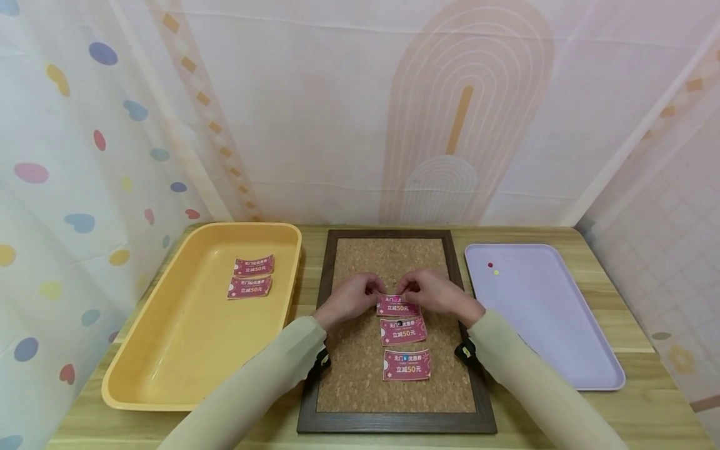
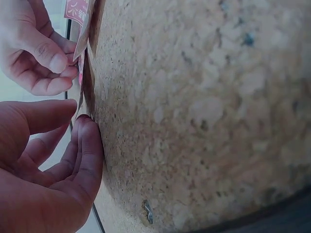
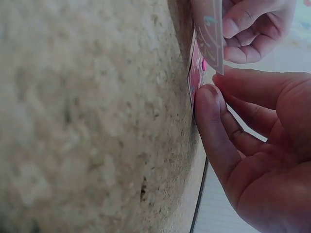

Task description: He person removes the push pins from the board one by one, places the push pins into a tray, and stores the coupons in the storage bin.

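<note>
Both hands meet at the upper coupon (image 1: 398,307), a small red paper voucher on the framed corkboard (image 1: 349,390). My left hand (image 1: 352,297) pinches its upper left corner between thumb and fingers. At the upper right corner my right hand (image 1: 435,291) pinches the paper edge. A pink pushpin (image 3: 204,65) shows on this coupon between the hands. Below it lie a middle coupon (image 1: 403,334) with a dark pin (image 1: 400,324) and a lower coupon (image 1: 407,370) with a blue pin (image 1: 405,358). The nearer coupon's edge (image 3: 210,34) curls away from the cork.
Left of the board stands a yellow tray (image 1: 169,350) holding two more coupons (image 1: 249,287). A lilac tray (image 1: 540,300) lies at the right, with a red pin (image 1: 490,265) and a yellow pin (image 1: 497,272) inside. Printed curtains rise behind the wooden table (image 1: 613,300).
</note>
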`<action>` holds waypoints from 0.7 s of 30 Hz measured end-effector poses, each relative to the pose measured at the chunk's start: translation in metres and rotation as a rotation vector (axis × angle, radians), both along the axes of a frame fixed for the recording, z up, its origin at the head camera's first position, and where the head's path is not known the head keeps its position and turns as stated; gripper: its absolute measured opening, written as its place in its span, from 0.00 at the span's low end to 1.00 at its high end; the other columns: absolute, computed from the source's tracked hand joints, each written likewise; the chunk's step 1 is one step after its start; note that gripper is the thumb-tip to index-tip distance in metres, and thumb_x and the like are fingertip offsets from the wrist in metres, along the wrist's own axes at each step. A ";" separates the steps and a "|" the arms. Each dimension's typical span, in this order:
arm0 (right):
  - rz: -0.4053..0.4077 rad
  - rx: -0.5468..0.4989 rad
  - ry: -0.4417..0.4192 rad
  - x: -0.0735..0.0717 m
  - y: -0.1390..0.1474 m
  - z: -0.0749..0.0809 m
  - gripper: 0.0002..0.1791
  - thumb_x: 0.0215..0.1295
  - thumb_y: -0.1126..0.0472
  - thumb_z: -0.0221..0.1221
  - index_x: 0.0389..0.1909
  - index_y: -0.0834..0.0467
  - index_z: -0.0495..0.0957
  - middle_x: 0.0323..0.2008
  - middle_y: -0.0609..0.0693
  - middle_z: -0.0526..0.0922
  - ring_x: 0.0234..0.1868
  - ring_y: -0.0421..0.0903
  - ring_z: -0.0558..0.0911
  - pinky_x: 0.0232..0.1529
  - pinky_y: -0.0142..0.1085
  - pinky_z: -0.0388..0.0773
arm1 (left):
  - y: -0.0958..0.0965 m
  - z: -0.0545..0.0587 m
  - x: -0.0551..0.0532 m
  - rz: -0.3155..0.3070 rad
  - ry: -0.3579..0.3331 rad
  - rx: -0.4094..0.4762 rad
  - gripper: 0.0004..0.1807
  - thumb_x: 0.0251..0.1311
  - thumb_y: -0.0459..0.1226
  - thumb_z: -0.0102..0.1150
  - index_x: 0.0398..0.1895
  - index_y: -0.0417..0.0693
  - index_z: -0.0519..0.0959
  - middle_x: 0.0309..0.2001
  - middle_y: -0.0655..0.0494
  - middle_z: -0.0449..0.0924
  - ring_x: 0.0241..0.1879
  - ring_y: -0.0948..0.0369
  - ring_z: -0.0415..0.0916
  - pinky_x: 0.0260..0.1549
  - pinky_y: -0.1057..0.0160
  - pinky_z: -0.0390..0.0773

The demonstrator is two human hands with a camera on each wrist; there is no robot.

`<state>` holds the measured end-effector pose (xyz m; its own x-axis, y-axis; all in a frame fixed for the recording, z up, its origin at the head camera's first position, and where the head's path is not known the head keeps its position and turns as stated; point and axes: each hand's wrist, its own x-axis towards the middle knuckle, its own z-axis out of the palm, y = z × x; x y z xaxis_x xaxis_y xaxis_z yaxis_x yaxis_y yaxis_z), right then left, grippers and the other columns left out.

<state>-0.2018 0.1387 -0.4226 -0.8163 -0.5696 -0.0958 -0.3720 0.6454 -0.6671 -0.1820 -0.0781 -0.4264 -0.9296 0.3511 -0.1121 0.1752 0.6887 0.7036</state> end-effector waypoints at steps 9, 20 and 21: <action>-0.001 0.035 0.008 -0.005 -0.004 -0.004 0.03 0.70 0.65 0.64 0.38 0.56 0.86 0.34 0.44 0.85 0.30 0.40 0.76 0.33 0.34 0.73 | 0.000 -0.001 -0.002 -0.005 0.007 -0.010 0.06 0.65 0.27 0.61 0.38 0.44 0.85 0.36 0.54 0.82 0.34 0.60 0.73 0.33 0.63 0.72; -0.024 0.048 -0.008 -0.003 -0.005 -0.005 0.04 0.70 0.66 0.64 0.38 0.55 0.86 0.33 0.45 0.84 0.29 0.41 0.75 0.31 0.34 0.71 | 0.001 -0.003 -0.003 -0.006 0.025 -0.032 0.05 0.64 0.27 0.62 0.36 0.45 0.85 0.34 0.56 0.82 0.33 0.62 0.74 0.34 0.63 0.73; -0.028 0.049 -0.011 -0.003 -0.005 -0.004 0.04 0.70 0.66 0.64 0.38 0.55 0.86 0.33 0.45 0.84 0.29 0.41 0.75 0.31 0.34 0.71 | 0.000 -0.003 -0.003 -0.007 0.026 -0.034 0.05 0.64 0.27 0.63 0.36 0.45 0.85 0.34 0.56 0.82 0.33 0.62 0.74 0.34 0.63 0.73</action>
